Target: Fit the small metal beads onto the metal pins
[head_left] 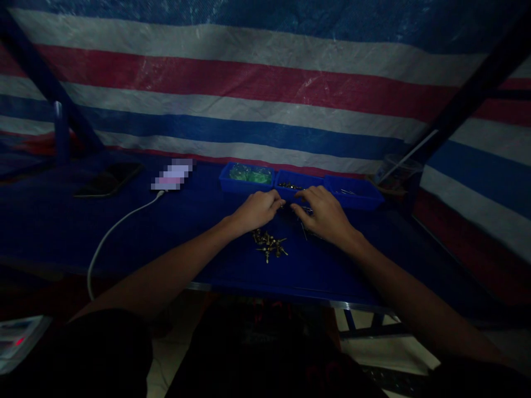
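My left hand (260,210) is closed in a pinch just in front of the blue bins; a tiny bit shows at its fingertips, too small to name. Facing it, my right hand (323,213) has its thumb and fingers apart, with nothing visible between them. Below my left hand lies a pile of small brass-coloured metal parts (269,245) with thin stems. Thin metal pins (306,210) lie partly hidden under my right hand. Behind my hands, a middle blue bin (301,180) holds small metal pieces.
A left blue bin (224,182) holds green plastic-wrapped stuff; a right blue bin (365,196) holds a few thin pins. A clear cup (398,168) stands at the right. A lit phone (173,174) with a white cable (114,224) and a dark phone (110,179) lie left.
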### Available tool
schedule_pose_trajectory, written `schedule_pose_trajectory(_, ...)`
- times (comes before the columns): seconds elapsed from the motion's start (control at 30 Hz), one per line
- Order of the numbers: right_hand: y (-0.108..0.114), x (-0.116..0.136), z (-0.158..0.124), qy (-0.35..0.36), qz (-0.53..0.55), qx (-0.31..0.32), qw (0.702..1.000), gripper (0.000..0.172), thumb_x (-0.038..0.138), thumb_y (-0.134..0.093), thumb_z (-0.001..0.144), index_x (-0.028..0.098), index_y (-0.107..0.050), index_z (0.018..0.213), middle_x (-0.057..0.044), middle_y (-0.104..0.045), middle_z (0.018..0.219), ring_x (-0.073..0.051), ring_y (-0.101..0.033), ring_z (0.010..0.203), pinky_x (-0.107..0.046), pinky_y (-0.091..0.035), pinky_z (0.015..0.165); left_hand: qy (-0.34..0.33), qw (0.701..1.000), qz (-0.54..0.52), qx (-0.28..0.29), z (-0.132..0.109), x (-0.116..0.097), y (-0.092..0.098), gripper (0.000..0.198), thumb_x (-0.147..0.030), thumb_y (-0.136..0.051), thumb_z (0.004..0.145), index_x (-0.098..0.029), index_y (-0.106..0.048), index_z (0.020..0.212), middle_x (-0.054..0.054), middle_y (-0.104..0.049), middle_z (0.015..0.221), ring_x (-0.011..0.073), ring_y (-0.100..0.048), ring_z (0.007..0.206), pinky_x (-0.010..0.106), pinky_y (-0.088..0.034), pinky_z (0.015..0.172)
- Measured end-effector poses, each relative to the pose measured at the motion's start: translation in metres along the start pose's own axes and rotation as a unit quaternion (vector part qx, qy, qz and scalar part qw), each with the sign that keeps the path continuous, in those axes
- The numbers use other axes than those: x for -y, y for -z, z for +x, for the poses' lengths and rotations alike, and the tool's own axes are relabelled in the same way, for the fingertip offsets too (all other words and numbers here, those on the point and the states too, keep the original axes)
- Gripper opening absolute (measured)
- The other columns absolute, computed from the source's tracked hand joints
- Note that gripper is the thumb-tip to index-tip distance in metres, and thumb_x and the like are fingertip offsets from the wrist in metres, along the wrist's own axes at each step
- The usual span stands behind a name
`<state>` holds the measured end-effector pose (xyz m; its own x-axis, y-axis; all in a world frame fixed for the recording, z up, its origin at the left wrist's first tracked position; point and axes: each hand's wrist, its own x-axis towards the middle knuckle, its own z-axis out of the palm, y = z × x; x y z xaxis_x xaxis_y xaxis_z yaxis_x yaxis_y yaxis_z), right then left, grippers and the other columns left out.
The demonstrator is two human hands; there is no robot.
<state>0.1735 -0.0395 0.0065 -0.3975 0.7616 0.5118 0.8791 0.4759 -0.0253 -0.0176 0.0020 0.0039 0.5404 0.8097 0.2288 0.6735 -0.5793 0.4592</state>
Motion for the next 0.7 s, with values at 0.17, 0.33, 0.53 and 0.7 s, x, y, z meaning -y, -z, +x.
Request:
schedule_pose_trajectory(0.17, -0.009, 0.017, -0.001, 0.027, -0.015, -0.008, 0.999, 0.020, 0.034, -0.050, 0.088, 0.017, -0.060, 0.092, -0.008, -0.063, 0.088, -0.022, -0.052, 0.083, -0.033, -0.038, 0.072, 0.028, 1.000, -0.010, -0.004, -0.002, -0.008, -0.002, 0.034, -0.035, -0.033, 0.095, -0.013, -0.058, 0.097, 0.008, -0.066, 0.074, 0.0181, -0.061, 0.070, 0.030, -0.042, 0.065)
schedule_pose_trajectory(0.33, -0.014, 0.014, -0.002, 0.046, 0.013, -0.057, 0.997, 0.014, 0.027, -0.049, 0.089, 0.017, -0.058, 0.086, -0.007, -0.062, 0.079, -0.020, -0.050, 0.076, -0.032, -0.038, 0.068, 0.011, 1.000, -0.029, 0.003, -0.004, -0.011, -0.003, 0.037, -0.037, -0.029, 0.096, -0.015, -0.057, 0.087, 0.006, -0.065, 0.070, 0.0164, -0.060, 0.065, 0.028, -0.042, 0.061)
schedule_pose_trajectory(0.53, -0.009, 0.013, -0.001, 0.065, 0.073, -0.067, 0.993, 0.021, 0.026, -0.043, 0.092, 0.019, -0.055, 0.077, -0.006, -0.059, 0.074, -0.018, -0.049, 0.071, -0.032, -0.039, 0.069, -0.011, 0.995, -0.094, -0.017, -0.005, -0.014, 0.000, 0.041, -0.039, -0.029, 0.096, -0.016, -0.057, 0.076, 0.004, -0.063, 0.066, 0.0138, -0.059, 0.062, 0.027, -0.042, 0.060)
schedule_pose_trajectory(0.7, 0.007, 0.000, 0.004, -0.030, 0.121, -0.238, 0.963, 0.023, 0.029, -0.036, 0.093, 0.021, -0.048, 0.076, -0.002, -0.051, 0.069, -0.015, -0.049, 0.067, -0.032, -0.039, 0.065, -0.026, 0.993, -0.118, -0.010, -0.002, -0.011, 0.008, 0.040, -0.040, -0.031, 0.095, -0.016, -0.058, 0.077, 0.003, -0.062, 0.066, 0.0131, -0.059, 0.063, 0.027, -0.042, 0.061)
